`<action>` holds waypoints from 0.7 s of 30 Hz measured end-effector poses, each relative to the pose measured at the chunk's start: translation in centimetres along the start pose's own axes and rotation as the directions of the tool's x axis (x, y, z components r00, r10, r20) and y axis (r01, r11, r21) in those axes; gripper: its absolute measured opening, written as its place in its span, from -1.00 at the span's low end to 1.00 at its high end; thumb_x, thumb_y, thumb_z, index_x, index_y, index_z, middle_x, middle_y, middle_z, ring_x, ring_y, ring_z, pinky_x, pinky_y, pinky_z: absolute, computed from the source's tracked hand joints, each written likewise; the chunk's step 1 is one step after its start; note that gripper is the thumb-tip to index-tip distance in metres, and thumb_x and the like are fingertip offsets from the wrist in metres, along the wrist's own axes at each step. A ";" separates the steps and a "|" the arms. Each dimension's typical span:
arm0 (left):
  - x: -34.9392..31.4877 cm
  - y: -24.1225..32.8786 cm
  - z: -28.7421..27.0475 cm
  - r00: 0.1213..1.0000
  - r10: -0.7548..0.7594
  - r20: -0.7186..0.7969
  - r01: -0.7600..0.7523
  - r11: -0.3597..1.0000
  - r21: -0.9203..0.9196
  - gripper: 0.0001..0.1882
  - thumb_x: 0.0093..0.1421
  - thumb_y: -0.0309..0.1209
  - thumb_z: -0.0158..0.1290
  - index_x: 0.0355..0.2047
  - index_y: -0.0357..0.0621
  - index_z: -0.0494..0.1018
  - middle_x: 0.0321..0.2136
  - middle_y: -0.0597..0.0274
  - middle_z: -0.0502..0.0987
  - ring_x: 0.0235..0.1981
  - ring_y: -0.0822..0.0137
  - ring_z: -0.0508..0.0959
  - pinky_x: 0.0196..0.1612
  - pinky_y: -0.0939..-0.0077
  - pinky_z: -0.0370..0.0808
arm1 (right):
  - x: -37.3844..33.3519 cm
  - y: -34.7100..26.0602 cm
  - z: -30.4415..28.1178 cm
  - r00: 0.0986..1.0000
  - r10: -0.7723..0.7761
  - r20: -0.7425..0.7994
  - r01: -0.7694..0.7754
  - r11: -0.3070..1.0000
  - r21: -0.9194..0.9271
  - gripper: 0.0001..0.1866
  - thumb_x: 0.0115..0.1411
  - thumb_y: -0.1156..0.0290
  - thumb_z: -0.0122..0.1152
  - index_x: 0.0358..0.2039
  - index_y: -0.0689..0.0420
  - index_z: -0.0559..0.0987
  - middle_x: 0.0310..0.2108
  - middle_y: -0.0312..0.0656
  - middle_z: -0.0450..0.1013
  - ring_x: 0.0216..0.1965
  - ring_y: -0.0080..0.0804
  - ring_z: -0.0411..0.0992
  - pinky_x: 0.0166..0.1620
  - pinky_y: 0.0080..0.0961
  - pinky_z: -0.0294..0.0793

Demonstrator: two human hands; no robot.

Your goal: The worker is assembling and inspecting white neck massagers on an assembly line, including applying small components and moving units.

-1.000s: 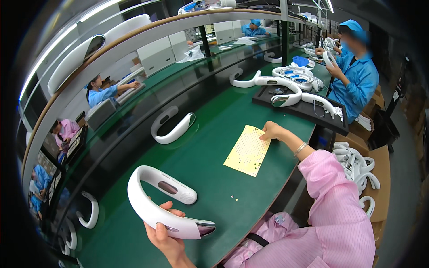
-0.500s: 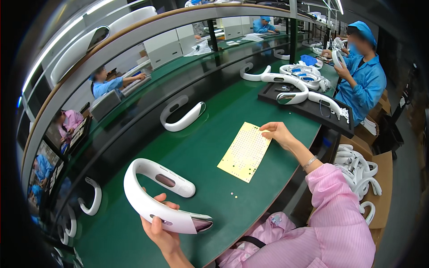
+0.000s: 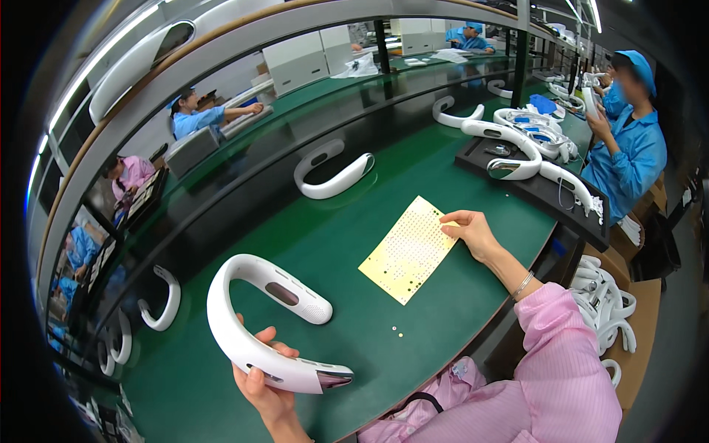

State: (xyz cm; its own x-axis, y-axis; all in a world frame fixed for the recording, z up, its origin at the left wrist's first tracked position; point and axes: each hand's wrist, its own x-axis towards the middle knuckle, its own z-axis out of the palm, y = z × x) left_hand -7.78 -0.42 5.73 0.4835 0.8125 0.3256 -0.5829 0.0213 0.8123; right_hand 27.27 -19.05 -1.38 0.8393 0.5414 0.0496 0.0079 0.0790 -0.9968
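Observation:
My left hand (image 3: 267, 380) grips a white U-shaped neckband device (image 3: 235, 325) from below, thumb on its outer side and fingers inside the curve. The device is tilted, its silvery end pointing right and the other arm, with an oval dark pink window, behind. A yellow sheet (image 3: 391, 258) covered with rows of small round dots lies on the green bench to its right. My right hand (image 3: 476, 235) is closed at the sheet's upper right edge, thumb and forefinger pinching there. Whether a loose dot is between the fingertips cannot be seen. Two tiny pale dots (image 3: 397, 331) lie in front of the sheet.
Similar neckbands lie on the bench (image 3: 332, 244), one behind the sheet (image 3: 336, 181) and another at left (image 3: 164, 299). A black tray (image 3: 517, 181) at right carries several more. A cardboard box (image 3: 641, 325) of white parts stands below right. Co-workers sit around.
The view has turned, so the background sits farther right. The yellow sheet has turned slightly under my right hand, whose fingertips are now lower along its edge. My left hand still holds the neckband device.

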 end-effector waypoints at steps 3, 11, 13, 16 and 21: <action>0.2 -0.3 -0.7 1.000 0.009 0.007 -0.008 1.000 -0.025 -0.14 -0.08 -0.24 0.07 0.17 -0.38 -0.04 -0.25 -0.06 0.48 -0.47 0.23 0.55 -0.41 0.40 0.57 | 0.2 0.2 -0.1 1.000 -0.008 0.015 0.008 1.000 0.007 -0.82 -0.01 0.66 0.22 -0.33 0.35 0.53 -0.38 -0.13 0.50 -0.38 -0.53 0.44 -0.27 -0.66 0.41; 0.5 -0.9 -0.7 0.998 0.032 0.059 -0.032 0.999 -0.004 -0.20 0.02 -0.30 0.00 0.21 -0.34 -0.09 -0.16 0.03 0.45 -0.45 0.41 0.49 -0.44 0.56 0.54 | 0.9 0.2 -0.3 0.999 0.033 0.013 -0.033 0.999 -0.020 -0.84 -0.01 0.65 0.22 -0.35 0.35 0.53 -0.37 -0.12 0.50 -0.39 -0.54 0.44 -0.29 -0.66 0.41; 0.6 -1.2 -0.7 0.998 0.034 0.056 -0.033 0.999 -0.017 -0.19 0.03 -0.29 0.01 0.21 -0.34 -0.10 -0.16 0.03 0.46 -0.45 0.41 0.49 -0.45 0.56 0.55 | 0.9 0.3 -0.4 0.999 0.036 0.007 -0.035 0.999 -0.014 -0.85 0.00 0.65 0.22 -0.35 0.36 0.53 -0.37 -0.11 0.50 -0.38 -0.54 0.43 -0.30 -0.66 0.42; 0.6 -1.3 -0.8 0.999 0.034 0.008 -0.033 0.999 -0.037 -0.17 0.03 -0.27 0.02 0.21 -0.33 -0.12 -0.17 0.03 0.46 -0.46 0.41 0.50 -0.46 0.56 0.55 | 0.9 0.5 -0.2 0.999 0.041 0.005 -0.041 0.999 -0.009 -0.84 0.00 0.65 0.22 -0.35 0.35 0.53 -0.37 -0.12 0.49 -0.38 -0.54 0.43 -0.29 -0.67 0.41; 0.1 -0.5 -2.2 0.999 -0.030 -0.013 0.029 0.996 -0.088 -0.14 0.02 -0.22 0.06 0.21 -0.31 -0.12 -0.17 -0.01 0.46 -0.47 0.35 0.52 -0.41 0.47 0.59 | 0.9 1.2 0.6 0.999 -0.033 0.022 0.037 0.975 -0.219 -0.80 0.01 0.61 0.21 -0.30 0.32 0.53 -0.36 -0.17 0.49 -0.36 -0.52 0.43 -0.24 -0.66 0.40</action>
State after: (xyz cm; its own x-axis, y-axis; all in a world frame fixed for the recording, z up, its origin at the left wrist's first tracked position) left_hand -8.87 0.98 4.29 0.4919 0.8193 0.2945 -0.6242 0.0960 0.7753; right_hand 27.71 -17.97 -2.52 0.8265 0.5567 0.0839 0.1578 -0.0861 -0.9837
